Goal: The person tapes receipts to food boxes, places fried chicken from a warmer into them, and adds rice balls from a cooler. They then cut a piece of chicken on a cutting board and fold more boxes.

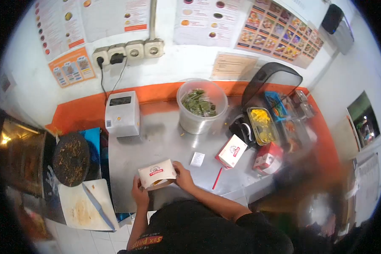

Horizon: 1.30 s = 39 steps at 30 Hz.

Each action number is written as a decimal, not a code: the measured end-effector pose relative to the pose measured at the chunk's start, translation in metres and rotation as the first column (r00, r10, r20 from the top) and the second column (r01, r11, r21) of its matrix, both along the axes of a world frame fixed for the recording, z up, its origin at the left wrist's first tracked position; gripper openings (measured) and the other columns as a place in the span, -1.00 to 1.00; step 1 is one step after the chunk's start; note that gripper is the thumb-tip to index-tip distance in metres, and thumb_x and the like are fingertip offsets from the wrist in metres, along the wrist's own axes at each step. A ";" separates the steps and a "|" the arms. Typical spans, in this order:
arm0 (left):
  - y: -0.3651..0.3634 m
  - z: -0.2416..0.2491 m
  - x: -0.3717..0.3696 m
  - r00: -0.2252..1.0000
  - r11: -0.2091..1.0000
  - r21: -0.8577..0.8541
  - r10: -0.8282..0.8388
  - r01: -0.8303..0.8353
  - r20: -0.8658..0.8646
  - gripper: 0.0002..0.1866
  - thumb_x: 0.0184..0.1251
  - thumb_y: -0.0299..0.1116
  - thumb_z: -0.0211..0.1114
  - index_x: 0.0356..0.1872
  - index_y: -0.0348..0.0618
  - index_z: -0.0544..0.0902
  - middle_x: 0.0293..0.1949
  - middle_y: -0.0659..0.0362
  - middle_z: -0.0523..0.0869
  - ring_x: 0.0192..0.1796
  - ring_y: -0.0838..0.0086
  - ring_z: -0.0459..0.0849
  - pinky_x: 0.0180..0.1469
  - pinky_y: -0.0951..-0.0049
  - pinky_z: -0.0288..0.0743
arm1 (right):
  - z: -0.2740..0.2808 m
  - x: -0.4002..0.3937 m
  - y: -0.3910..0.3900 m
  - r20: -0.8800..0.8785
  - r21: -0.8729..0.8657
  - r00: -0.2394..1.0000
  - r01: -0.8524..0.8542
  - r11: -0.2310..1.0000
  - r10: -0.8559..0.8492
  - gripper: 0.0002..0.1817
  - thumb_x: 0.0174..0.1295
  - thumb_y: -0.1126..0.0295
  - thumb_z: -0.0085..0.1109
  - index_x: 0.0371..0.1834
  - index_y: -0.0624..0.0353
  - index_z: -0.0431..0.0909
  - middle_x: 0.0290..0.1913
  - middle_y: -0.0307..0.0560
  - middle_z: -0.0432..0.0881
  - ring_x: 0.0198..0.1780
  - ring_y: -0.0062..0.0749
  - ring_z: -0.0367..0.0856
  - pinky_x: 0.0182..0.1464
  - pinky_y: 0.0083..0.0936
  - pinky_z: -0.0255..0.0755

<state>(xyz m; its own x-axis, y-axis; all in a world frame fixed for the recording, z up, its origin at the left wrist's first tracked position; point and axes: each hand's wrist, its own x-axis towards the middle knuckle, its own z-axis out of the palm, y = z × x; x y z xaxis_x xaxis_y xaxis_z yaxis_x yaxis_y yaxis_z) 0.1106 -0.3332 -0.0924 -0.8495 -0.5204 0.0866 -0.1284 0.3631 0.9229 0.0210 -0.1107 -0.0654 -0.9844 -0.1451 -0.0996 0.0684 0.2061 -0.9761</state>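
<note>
A white takeaway box (157,171) with a red logo is held between my two hands near the front edge of the metal counter. My left hand (139,191) grips its left end, and my right hand (183,176) is closed on its right end. Something yellowish shows at the opening on the near side, too small to name. Beyond my right hand lie a small paper slip (197,159) and a red marker or pen (217,178). A second white-and-red box (233,151) stands farther right.
A white label printer (122,114) and a clear bucket of green leaves (199,108) stand along the back. On the right are a tub with yellow pieces (263,125) and another red-and-white box (268,159). A knife (98,204) lies on the cutting board (74,211) at left.
</note>
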 end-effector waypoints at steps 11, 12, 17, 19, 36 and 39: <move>-0.014 0.024 0.025 0.893 0.807 -0.403 -0.446 0.432 0.066 -0.21 0.00 -0.31 0.57 0.37 -0.23 0.54 -0.15 -0.03 0.67 -0.17 0.13 0.55 -0.02 0.19 0.49 | -0.022 0.023 0.053 -0.263 0.299 0.868 -0.342 0.891 0.422 -0.10 0.12 0.09 0.50 0.57 -0.06 0.31 0.49 0.35 0.33 0.46 0.21 0.37 0.46 -0.16 0.27; -0.012 0.024 0.025 0.889 0.802 -0.404 -0.453 0.440 0.069 -0.21 0.00 -0.31 0.57 0.37 -0.23 0.54 -0.15 -0.03 0.67 -0.17 0.13 0.55 -0.02 0.19 0.49 | -0.023 0.024 0.052 -0.256 0.291 0.883 -0.317 0.903 0.393 -0.10 0.10 0.06 0.51 0.55 -0.07 0.34 0.46 0.31 0.39 0.43 0.20 0.41 0.45 -0.15 0.29; -0.003 0.011 0.019 0.933 0.914 -0.188 -0.352 0.360 0.072 -0.18 -0.05 -0.37 0.63 0.38 -0.11 0.56 -0.29 0.12 0.58 -0.18 0.29 0.55 -0.08 0.29 0.50 | -0.022 0.019 0.051 -0.256 0.288 0.918 -0.227 0.930 0.303 -0.24 0.10 0.08 0.50 0.44 -0.11 0.50 0.31 0.18 0.58 0.28 0.11 0.55 0.39 -0.14 0.36; -0.007 0.009 0.018 0.926 0.915 -0.154 -0.359 0.374 0.119 -0.21 -0.07 -0.38 0.64 0.34 -0.07 0.61 -0.29 0.14 0.56 -0.18 0.33 0.54 -0.08 0.31 0.49 | -0.018 0.016 0.055 -0.189 0.329 0.925 -0.256 0.909 0.329 -0.36 0.11 0.12 0.50 0.32 -0.10 0.61 0.24 0.11 0.65 0.18 0.04 0.62 0.35 -0.17 0.40; 0.005 0.028 -0.029 0.798 0.732 -0.417 -0.602 0.539 -0.026 -0.41 -0.11 -0.15 0.63 0.03 -0.09 0.68 0.44 -0.11 0.36 0.49 -0.12 0.27 0.56 -0.24 -0.09 | -0.028 0.026 0.060 -0.485 0.366 0.812 -0.149 0.919 0.325 -0.51 0.00 0.23 0.55 0.10 -0.11 0.77 0.36 -0.06 0.57 0.08 -0.07 0.63 0.19 -0.18 0.43; 0.014 0.035 -0.057 0.663 0.405 -0.586 -0.672 0.702 0.330 -0.17 -0.09 0.04 0.58 0.28 0.00 0.53 0.51 -0.17 0.22 0.53 -0.25 0.13 0.54 -0.39 -0.20 | -0.033 0.025 0.055 -0.491 0.435 0.821 -0.059 0.898 0.292 -0.57 0.05 0.22 0.51 0.05 -0.10 0.78 0.34 -0.07 0.60 0.07 -0.12 0.65 0.15 -0.19 0.44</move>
